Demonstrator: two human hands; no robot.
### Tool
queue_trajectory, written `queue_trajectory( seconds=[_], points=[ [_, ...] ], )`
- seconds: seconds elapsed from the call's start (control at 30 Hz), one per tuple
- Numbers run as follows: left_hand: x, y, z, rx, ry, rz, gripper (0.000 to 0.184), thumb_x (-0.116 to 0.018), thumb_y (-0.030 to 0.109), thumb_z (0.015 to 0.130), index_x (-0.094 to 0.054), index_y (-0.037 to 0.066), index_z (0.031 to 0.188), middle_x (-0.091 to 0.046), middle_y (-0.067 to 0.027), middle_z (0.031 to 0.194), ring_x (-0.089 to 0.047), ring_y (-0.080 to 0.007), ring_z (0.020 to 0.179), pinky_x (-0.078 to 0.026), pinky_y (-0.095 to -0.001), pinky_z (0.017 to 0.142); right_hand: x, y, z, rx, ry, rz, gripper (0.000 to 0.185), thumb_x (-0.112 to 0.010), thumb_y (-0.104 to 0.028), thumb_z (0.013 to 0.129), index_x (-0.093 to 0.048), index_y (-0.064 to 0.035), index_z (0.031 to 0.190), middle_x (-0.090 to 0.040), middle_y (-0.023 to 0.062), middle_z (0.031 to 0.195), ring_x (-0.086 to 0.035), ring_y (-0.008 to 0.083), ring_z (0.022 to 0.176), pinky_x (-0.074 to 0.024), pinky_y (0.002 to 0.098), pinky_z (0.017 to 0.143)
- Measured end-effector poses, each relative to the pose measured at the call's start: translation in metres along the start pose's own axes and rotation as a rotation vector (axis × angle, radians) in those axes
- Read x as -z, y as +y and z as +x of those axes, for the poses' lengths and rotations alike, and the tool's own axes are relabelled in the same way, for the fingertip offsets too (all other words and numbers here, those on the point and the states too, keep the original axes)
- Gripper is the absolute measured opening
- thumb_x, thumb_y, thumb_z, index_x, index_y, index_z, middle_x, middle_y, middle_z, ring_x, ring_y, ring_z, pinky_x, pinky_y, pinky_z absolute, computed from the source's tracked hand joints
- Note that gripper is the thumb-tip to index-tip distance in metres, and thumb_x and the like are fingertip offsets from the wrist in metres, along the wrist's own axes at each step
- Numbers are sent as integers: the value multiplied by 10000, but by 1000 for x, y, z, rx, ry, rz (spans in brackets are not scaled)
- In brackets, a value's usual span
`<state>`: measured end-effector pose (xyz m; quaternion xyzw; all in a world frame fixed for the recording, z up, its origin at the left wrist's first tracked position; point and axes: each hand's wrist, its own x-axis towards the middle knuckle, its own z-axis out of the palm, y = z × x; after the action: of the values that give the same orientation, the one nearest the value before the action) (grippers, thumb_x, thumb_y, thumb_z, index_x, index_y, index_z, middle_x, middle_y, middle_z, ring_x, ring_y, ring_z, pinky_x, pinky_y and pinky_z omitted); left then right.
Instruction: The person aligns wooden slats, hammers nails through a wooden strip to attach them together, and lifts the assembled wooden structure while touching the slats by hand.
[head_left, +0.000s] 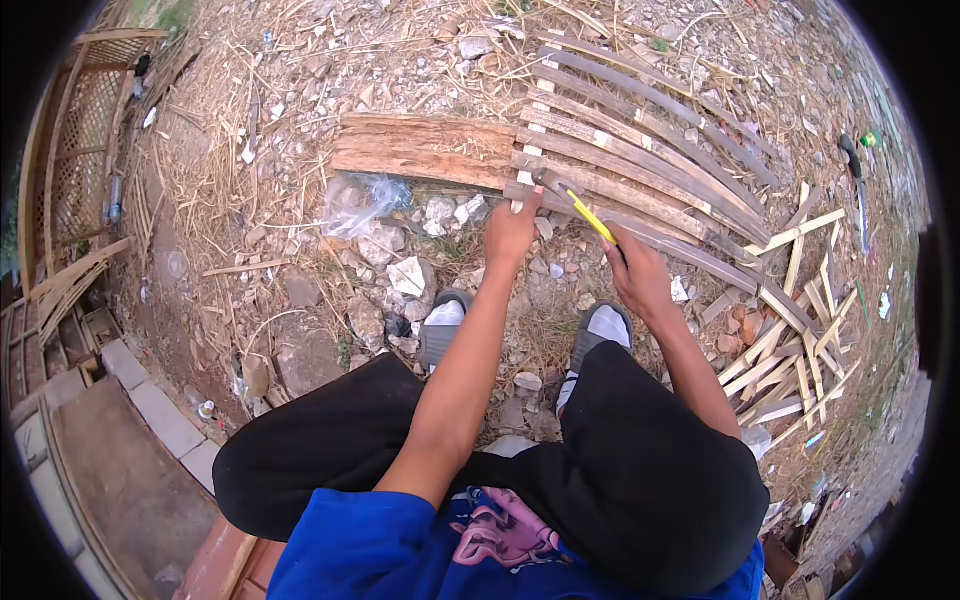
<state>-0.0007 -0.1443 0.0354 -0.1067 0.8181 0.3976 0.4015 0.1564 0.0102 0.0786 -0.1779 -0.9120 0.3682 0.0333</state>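
Observation:
My left hand (511, 232) is closed at the near end of a row of split wooden strips (640, 165), its fingers on the pale crosspiece that runs under their left ends. My right hand (638, 268) grips the yellow handle of a hammer (592, 216). The hammer's dark head rests close to my left fingertips, over the nearest strip. A thick rough board (425, 148) lies to the left of the strips, its right end against the crosspiece. What my left fingers pinch, if anything, is too small to make out.
Loose cut sticks (790, 350) are heaped at the right. A dark-handled blade (855, 170) lies beyond them. Clear plastic (360, 205) sits on stones below the board. A lattice frame (85, 150) stands far left. My feet are in sandals on rubble.

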Motion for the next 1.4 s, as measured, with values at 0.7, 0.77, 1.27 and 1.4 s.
queue_trajectory(
  seconds=[0.7, 0.77, 1.27, 1.4],
  points=[
    [-6, -16, 22, -79, -22, -114, 544, -711, 494, 850, -727, 16, 1109, -722, -197, 1095, -676, -317, 1053, -475, -389, 945, 18, -1, 60, -618, -399, 605, 331, -457, -409, 1062, -610, -122, 1125, -405, -59, 636, -337, 42, 471, -281, 225, 414],
    [-6, -13, 19, -86, -1, -126, 545, -714, 491, 849, -726, 16, 1116, -722, -192, 1101, -676, -314, 1054, -473, -387, 948, 18, 1, 61, -535, -422, 555, 335, -460, -409, 1061, -609, -115, 1120, -409, -57, 635, -341, 41, 474, -284, 226, 417],
    [-8, -17, 24, -68, -12, -115, 567, -711, 502, 858, -717, 15, 1148, -712, -204, 1130, -668, -309, 1079, -467, -392, 969, 31, -5, 69, -580, -577, 485, 397, -506, -421, 1035, -622, -96, 1231, -425, -48, 644, -389, 61, 500, -328, 242, 444],
    [-6, -14, 20, -92, -25, -142, 568, -711, 504, 856, -722, 10, 1135, -716, -203, 1117, -669, -308, 1078, -470, -391, 966, 34, -4, 73, -602, -429, 664, 346, -465, -398, 1058, -613, -107, 1173, -362, -71, 615, -328, 33, 465, -257, 218, 399]
  ],
)
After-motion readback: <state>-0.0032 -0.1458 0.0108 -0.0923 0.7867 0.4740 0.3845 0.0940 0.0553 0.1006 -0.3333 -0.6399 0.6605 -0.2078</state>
